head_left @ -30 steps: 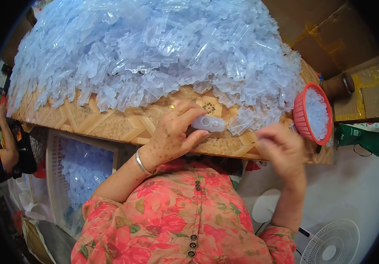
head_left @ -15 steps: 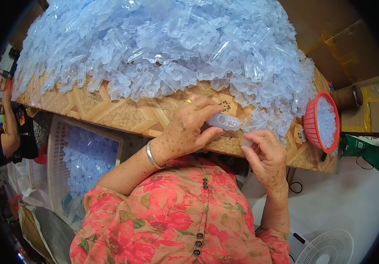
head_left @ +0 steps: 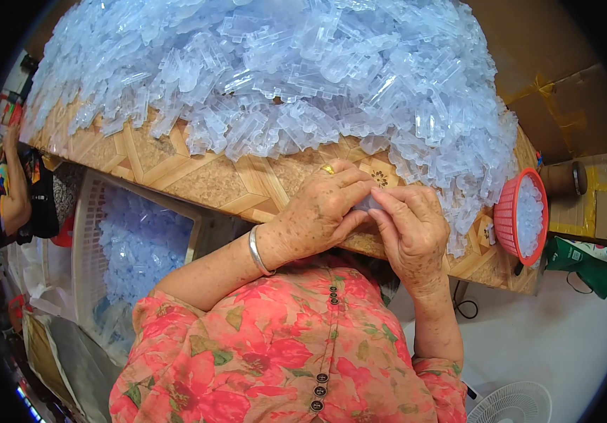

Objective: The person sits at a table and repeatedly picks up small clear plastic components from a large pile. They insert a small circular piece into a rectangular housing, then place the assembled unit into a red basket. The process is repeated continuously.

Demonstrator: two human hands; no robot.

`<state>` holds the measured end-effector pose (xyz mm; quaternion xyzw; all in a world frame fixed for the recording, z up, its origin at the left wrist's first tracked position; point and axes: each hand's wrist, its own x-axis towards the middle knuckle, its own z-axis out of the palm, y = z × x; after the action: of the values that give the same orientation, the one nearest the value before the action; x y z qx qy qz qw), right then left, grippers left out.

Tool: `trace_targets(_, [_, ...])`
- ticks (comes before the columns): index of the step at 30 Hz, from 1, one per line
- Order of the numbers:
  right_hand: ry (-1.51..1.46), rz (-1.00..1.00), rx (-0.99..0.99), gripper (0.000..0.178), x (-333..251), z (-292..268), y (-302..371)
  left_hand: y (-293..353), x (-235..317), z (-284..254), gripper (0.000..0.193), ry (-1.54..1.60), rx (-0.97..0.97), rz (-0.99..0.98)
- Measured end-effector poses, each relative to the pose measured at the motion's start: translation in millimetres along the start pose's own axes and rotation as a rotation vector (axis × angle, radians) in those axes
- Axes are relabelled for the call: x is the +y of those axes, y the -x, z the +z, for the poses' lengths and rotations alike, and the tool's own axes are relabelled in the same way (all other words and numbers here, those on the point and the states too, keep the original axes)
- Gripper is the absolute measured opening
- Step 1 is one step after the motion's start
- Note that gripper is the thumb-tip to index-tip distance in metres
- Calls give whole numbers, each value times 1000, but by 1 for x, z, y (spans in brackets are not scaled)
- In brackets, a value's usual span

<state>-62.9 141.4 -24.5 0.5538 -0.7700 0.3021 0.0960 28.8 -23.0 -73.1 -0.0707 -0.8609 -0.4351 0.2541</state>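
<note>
Just over the table's front edge, my left hand [head_left: 326, 210] pinches a translucent plastic case [head_left: 368, 204], oblong and bluish. Its thumb and fingers cover most of the case. My right hand [head_left: 415, 229] meets it from the right, with thumb and forefinger closed together at the case's end. Whatever small piece lies between those right fingertips is hidden now. Beyond both hands rises a big heap of clear plastic parts [head_left: 282, 70], many long and flat.
The wood-patterned table [head_left: 205, 180] bears the heap. A red basket [head_left: 506, 211] of small pale pieces stands at its right end. Below left is a white crate [head_left: 92, 247] of clear parts. A fan [head_left: 515, 405] stands at lower right; another person's arm [head_left: 14, 176] shows far left.
My right hand, which pinched a small translucent piece apart from the case, has moved up and left to the case. My left hand still holds the case, now more covered.
</note>
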Motion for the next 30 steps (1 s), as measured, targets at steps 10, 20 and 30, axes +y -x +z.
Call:
trace_targets(10, [-88, 100, -39, 26, -4, 0, -2, 0, -2, 2, 33, -10, -2, 20])
trace_targets(20, [-175, 349, -83, 45, -11, -19, 8, 7, 4, -13, 40, -49, -59, 26])
trace_targets(30, [-673, 816, -367, 38, -24, -22, -4, 10, 32, -37, 40, 74, -220, -304])
